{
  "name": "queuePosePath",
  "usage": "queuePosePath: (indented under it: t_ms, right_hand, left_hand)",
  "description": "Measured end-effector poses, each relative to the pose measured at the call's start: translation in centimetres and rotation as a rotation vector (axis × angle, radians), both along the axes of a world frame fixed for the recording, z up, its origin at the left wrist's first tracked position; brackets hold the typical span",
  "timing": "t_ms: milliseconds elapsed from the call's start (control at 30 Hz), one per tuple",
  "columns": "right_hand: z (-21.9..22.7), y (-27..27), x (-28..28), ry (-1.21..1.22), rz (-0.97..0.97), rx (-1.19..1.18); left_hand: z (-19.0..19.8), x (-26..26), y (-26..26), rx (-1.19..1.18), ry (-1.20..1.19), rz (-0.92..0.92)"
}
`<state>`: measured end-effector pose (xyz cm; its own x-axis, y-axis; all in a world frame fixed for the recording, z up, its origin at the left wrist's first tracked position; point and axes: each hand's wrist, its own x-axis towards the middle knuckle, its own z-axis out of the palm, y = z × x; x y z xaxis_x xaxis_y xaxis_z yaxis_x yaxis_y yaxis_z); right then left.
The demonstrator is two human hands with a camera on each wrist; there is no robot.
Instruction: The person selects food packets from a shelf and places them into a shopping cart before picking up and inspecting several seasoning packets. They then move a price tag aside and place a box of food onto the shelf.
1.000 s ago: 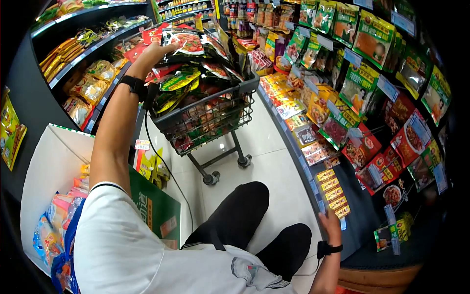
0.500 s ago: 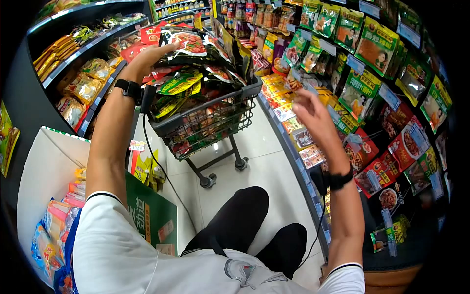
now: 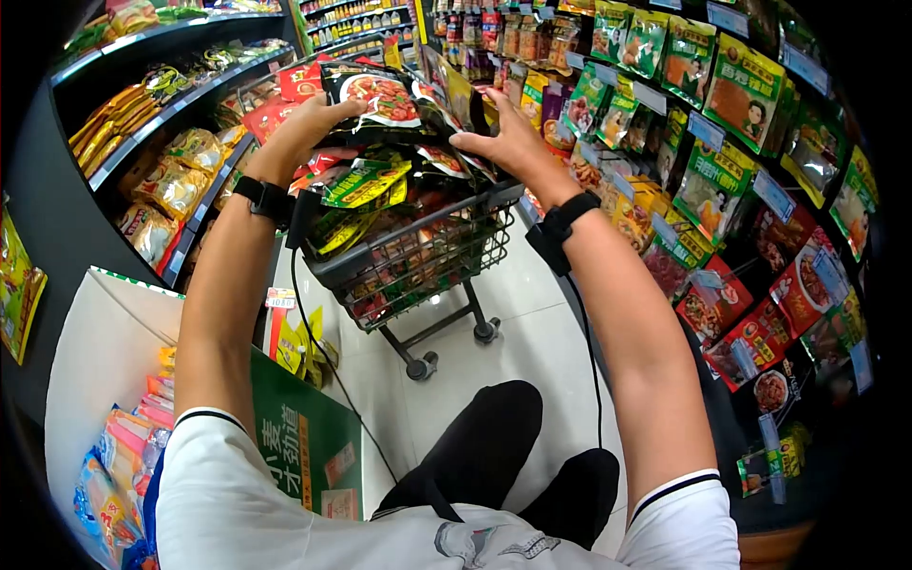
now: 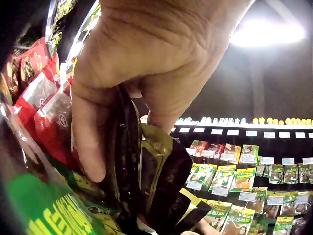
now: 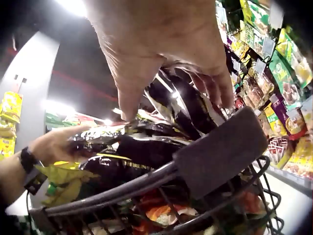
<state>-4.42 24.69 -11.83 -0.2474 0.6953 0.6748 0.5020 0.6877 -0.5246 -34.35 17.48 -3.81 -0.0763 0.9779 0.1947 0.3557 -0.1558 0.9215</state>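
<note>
A black packet with a red dish picture (image 3: 385, 98) lies on top of a heaped cart basket (image 3: 418, 249). The left hand (image 3: 309, 123) grips its left edge, thumb on top; in the left wrist view the hand (image 4: 146, 63) pinches dark packets (image 4: 127, 156) between thumb and fingers. At the basket's right side, the right hand (image 3: 513, 142) has its thumb and fingers spread around the black packets there. The right wrist view shows that hand (image 5: 161, 54) over dark packets (image 5: 181, 105), fingers reaching down behind them. Green-yellow packets (image 3: 366, 180) lie nearer the handle.
Hanging packets (image 3: 712, 185) line the rack on the right. Shelves with bagged goods (image 3: 185, 161) stand on the left. A white-sided bin (image 3: 104, 332) is at lower left, and a cable (image 3: 332, 356) runs down from the left wrist. Tiled floor (image 3: 456, 366) shows below the cart.
The right hand has risen from low beside the right shelf, past the rack, to the packets at the basket's right side. The left hand has stayed on the black packet.
</note>
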Motion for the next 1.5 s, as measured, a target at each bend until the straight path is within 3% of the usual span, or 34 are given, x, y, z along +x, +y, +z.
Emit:
queuePosePath:
  t_ms: [100,433,633,767,900,1000,1067,1200,1267,1333,1367,1400,1433,1500]
  right_hand:
    - [-0.3,-0.2,-1.3,-0.032,-0.046,0.161]
    - [2.1,-1.6,-2.6,-0.268,-0.254,0.013]
    - [1.5,-1.0,-3.7,-0.213,-0.359,0.099]
    - [0.3,1.2,-3.6,-0.189,-0.451,0.287]
    - [1.0,1.5,-2.7,-0.113,-0.449,0.128]
    - [0.7,3.3,-1.9,0.013,-0.437,0.228]
    - [2.1,3.1,-1.4,0.125,-0.351,0.177]
    - [5.3,2.6,0.7,0.236,-0.293,0.373]
    - [7.0,0.8,2.3,0.207,-0.346,0.529]
    - [8.9,-2.4,3.8,0.351,-0.157,0.355]
    - [9.6,-6.0,4.3,0.454,-0.113,0.308]
    - [9.4,-6.4,5.4,0.564,0.064,0.278]
    - [9.2,-8.2,6.9,0.516,0.011,0.222]
    - [8.2,-13.1,10.1,0.489,-0.027,0.063]
  left_hand:
    - [0.4,0.9,-1.0,-0.021,-0.017,-0.084]
    - [-0.5,2.6,-2.2,0.191,-0.012,-0.156]
    - [-0.8,2.6,-2.3,0.245,-0.007,-0.150]
    - [-1.8,1.8,-1.1,0.318,-0.035,-0.129]
    - [-1.8,1.2,-1.2,0.348,-0.018,-0.058]
    - [-1.5,0.5,-0.8,0.368,-0.101,-0.066]
    - [-1.0,0.3,-1.0,0.414,-0.097,-0.062]
    - [0.3,0.9,-3.2,0.459,-0.256,-0.076]
    - [1.2,0.1,-3.1,0.518,-0.188,0.057]
    - [1.8,-1.9,-3.6,0.801,0.539,0.159]
    - [2.1,-2.1,-4.3,0.953,0.906,0.272]
    - [2.5,-0.6,-7.2,1.051,1.338,0.425]
    - [2.3,1.4,-9.3,0.993,1.103,0.288]
    - [1.6,4.5,-11.9,1.028,0.939,0.072]
